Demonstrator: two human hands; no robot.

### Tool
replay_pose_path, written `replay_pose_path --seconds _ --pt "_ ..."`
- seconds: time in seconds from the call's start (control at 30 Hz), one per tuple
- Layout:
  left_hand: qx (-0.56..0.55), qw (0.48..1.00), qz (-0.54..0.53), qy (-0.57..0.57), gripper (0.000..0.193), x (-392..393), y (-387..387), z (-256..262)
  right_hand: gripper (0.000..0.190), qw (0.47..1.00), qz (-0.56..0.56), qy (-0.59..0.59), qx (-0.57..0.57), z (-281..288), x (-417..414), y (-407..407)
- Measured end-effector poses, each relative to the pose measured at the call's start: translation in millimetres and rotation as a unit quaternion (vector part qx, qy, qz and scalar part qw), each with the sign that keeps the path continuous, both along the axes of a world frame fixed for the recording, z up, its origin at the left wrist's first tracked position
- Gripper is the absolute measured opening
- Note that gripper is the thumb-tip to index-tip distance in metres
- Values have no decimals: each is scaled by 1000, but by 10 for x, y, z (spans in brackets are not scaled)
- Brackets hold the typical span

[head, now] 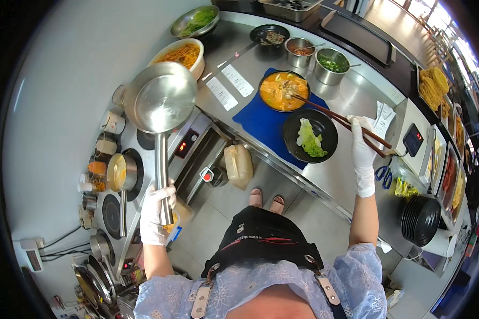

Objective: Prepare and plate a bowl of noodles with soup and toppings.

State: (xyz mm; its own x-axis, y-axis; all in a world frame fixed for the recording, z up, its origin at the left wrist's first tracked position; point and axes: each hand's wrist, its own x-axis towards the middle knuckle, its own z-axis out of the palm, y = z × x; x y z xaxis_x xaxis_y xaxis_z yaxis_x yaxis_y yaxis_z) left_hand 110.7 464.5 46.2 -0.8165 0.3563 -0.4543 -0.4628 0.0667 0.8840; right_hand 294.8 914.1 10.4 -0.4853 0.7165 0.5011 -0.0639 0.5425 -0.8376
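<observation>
My white-gloved left hand (155, 213) grips the handle of a stainless steel saucepan (159, 93), raised above the induction hobs; its inside looks bare. In my gloved right hand (361, 135) is a pair of long brown wooden chopsticks (335, 116). Their tips reach into a black bowl of orange soup (284, 91), which has solid pieces in it. In front of that bowl, a second black bowl (328, 139) holds green lettuce leaves (310, 139). Both bowls rest on a blue cloth (255, 121) spread over the steel counter (331, 179).
Steel pots of chopped greens (332, 65) and red relish (299, 52) stand behind the soup. Paper slips (222, 93) lie to the left. Blue-handled scissors (384, 177) and stacked black plates (421, 221) are at right. Another saucepan (121, 171) sits on a hob.
</observation>
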Motion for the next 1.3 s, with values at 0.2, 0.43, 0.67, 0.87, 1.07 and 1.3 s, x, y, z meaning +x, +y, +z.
replay_pose_path --seconds 0.2,0.43,0.67,0.87,1.07,1.3 --pt "66 993 90 -38 26 -83 -787 -291 19 999 -33 -1 5 146 48 -48" --pt "118 976 146 -109 33 60 -1153 -560 27 927 -102 262 -250 120 -7 81" --pt "159 978 -8 -132 33 -77 -1151 -629 20 756 -29 414 -507 -552 731 728" --pt "110 977 -74 -168 40 -287 -1223 -616 15 985 -122 -46 -116 -579 754 917" --pt "109 975 -58 -187 37 -434 -1574 -641 32 724 271 325 -545 47 -532 102" --pt "73 972 34 -221 38 -229 -2246 -951 36 937 163 95 -295 175 -3155 -2546"
